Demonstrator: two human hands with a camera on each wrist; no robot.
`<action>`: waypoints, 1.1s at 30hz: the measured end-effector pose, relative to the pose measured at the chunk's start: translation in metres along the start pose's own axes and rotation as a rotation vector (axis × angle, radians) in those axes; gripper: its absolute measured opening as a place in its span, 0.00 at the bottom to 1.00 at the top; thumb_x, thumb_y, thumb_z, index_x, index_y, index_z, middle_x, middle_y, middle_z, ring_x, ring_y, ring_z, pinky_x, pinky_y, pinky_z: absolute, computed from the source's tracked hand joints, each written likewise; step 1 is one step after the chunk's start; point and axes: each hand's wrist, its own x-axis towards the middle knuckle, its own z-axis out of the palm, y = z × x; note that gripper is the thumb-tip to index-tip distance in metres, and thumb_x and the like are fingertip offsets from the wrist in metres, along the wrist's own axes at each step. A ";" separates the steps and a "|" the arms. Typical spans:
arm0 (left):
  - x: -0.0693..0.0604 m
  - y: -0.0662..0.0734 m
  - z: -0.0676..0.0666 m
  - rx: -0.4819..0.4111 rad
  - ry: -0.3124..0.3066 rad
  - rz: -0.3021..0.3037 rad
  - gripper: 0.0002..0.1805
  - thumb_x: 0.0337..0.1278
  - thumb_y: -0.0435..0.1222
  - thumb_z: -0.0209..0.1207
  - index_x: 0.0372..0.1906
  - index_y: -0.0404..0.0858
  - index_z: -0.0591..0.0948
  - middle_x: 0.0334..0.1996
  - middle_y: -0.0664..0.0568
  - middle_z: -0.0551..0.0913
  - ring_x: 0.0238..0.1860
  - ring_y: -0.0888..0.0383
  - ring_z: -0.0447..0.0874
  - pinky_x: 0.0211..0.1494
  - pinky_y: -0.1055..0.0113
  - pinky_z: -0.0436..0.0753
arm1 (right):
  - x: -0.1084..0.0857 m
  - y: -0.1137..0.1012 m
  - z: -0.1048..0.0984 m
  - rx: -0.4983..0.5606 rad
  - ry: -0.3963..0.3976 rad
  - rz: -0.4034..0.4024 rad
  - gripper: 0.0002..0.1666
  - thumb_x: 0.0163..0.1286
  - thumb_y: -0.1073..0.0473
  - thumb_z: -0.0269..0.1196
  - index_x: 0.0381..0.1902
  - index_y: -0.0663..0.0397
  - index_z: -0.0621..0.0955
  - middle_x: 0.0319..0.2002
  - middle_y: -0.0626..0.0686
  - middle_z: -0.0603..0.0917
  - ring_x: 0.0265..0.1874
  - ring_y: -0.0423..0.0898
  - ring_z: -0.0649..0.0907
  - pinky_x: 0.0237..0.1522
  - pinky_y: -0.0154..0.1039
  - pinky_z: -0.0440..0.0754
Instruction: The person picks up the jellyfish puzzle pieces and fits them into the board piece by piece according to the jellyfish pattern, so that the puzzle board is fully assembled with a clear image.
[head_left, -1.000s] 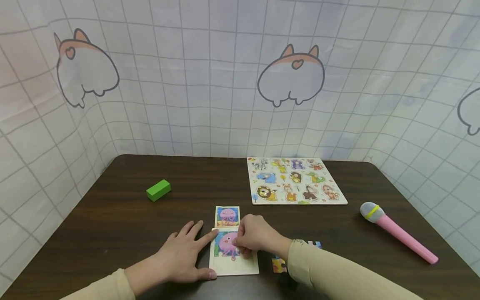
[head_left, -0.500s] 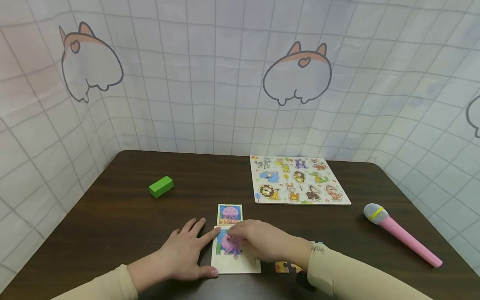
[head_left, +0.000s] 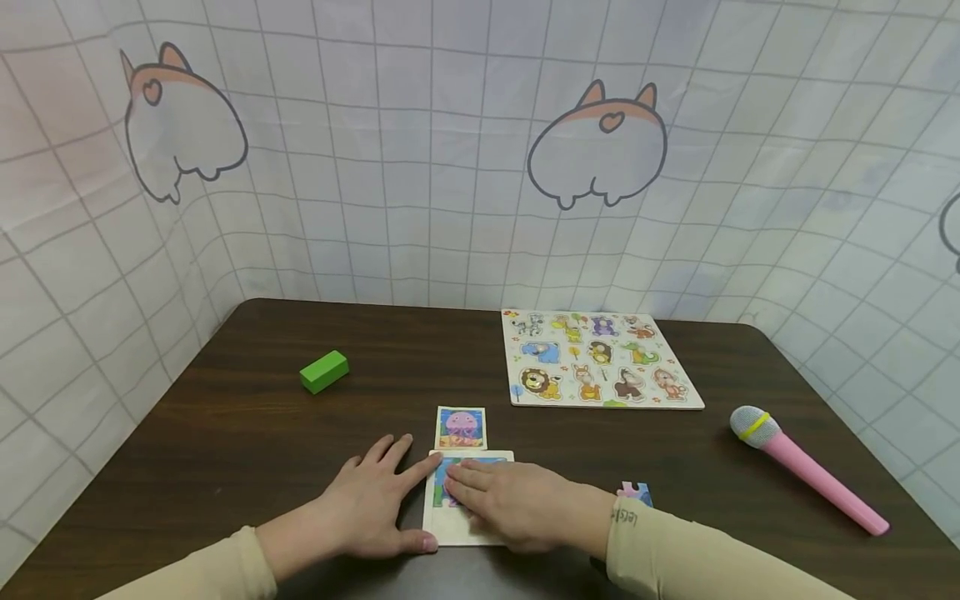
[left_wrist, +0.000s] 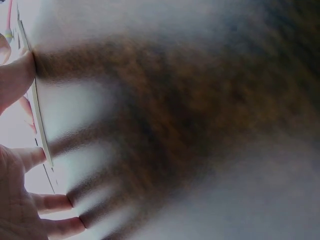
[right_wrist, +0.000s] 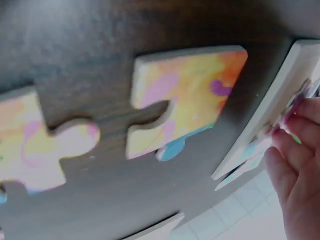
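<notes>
A small pale puzzle board (head_left: 456, 530) with pink jellyfish pieces across its upper part lies flat at the table's front. Fingers spread, my left hand (head_left: 367, 510) touches the board's left edge with index finger and thumb. My right hand (head_left: 528, 507) rests over the board, extended fingertips on the assembled pieces, hiding much of the picture. Just behind the board lies a jellyfish picture card (head_left: 461, 427). In the right wrist view, a yellow-orange jigsaw piece (right_wrist: 200, 90) and a pinkish one (right_wrist: 30, 142) lie loose beside the board. Part of another piece (head_left: 635, 492) shows past the right wrist.
A green block (head_left: 325, 372) sits at the left of the dark table (head_left: 225, 433). At the back right lies a white animal puzzle board (head_left: 600, 360). A pink toy microphone (head_left: 810, 471) lies on the far right. Grid-patterned cloth (head_left: 420, 167) surrounds the table.
My right hand goes from pinching at the pieces to lying flatter, its fingers straightened on them. The left hand stays at the board's edge. The head view has shifted slightly.
</notes>
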 end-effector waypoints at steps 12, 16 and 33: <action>0.001 0.000 -0.001 0.006 -0.017 -0.007 0.54 0.47 0.73 0.63 0.78 0.54 0.65 0.77 0.36 0.62 0.76 0.31 0.60 0.64 0.28 0.71 | -0.003 0.008 -0.002 0.125 -0.022 0.036 0.30 0.80 0.59 0.54 0.77 0.48 0.68 0.77 0.46 0.67 0.77 0.41 0.67 0.74 0.37 0.67; 0.002 0.000 -0.001 0.014 -0.015 -0.006 0.54 0.47 0.73 0.63 0.78 0.54 0.65 0.77 0.36 0.62 0.76 0.31 0.60 0.64 0.28 0.71 | -0.003 0.011 -0.004 0.207 -0.043 0.049 0.34 0.77 0.64 0.56 0.78 0.48 0.67 0.78 0.46 0.66 0.78 0.41 0.65 0.75 0.38 0.67; 0.004 0.000 -0.002 0.014 -0.042 -0.029 0.55 0.46 0.73 0.64 0.79 0.55 0.64 0.78 0.37 0.61 0.77 0.32 0.59 0.64 0.28 0.69 | -0.077 0.067 0.011 0.741 0.275 0.312 0.21 0.79 0.61 0.57 0.66 0.59 0.78 0.62 0.57 0.84 0.53 0.51 0.87 0.55 0.46 0.84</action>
